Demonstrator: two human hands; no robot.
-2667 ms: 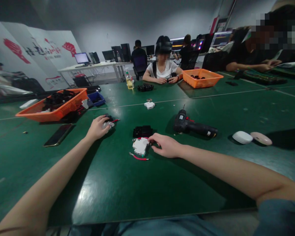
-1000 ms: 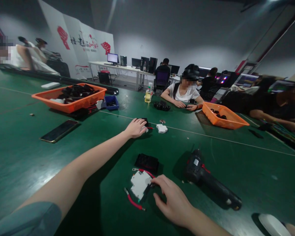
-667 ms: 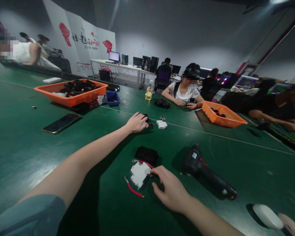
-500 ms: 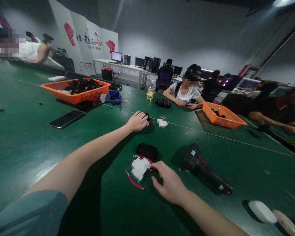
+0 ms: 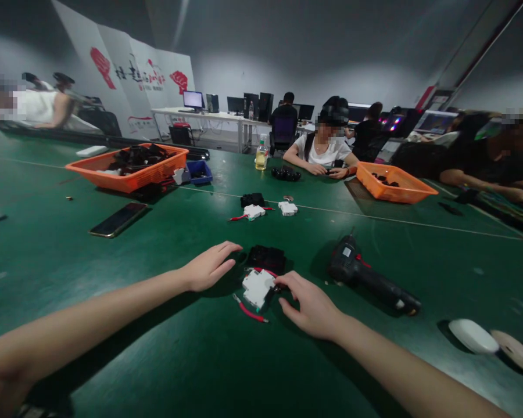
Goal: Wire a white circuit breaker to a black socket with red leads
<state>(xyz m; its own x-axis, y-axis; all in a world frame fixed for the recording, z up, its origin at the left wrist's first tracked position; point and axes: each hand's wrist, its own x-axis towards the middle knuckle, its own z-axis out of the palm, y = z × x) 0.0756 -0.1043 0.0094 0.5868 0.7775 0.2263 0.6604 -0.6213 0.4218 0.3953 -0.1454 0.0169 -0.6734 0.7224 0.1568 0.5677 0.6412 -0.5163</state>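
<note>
Well, the small parts are hard to read. The white switch block [image 5: 257, 287] lies on the green table [image 5: 418, 244] between my hands. My right hand [image 5: 311, 305] covers the block's right edge, so I cannot tell whether my fingertips pinch it or only rest against it. A red wire [image 5: 249, 312] runs out from under the block toward me, and where it joins the block is hidden. Just behind sits a black block [image 5: 268, 257], its detail lost in the dark.

My left hand [image 5: 209, 267] is palm down, with the fingers straight and close together and nothing in them. Its tips point at the black block, just short of it. Whether the palm touches the table I cannot tell. My right hand is arched, with the fingers curled and slightly spread. Both forearms are cut off at the lower edge. A black drill [image 5: 372, 278] lies near my right hand, apart from it.
</note>
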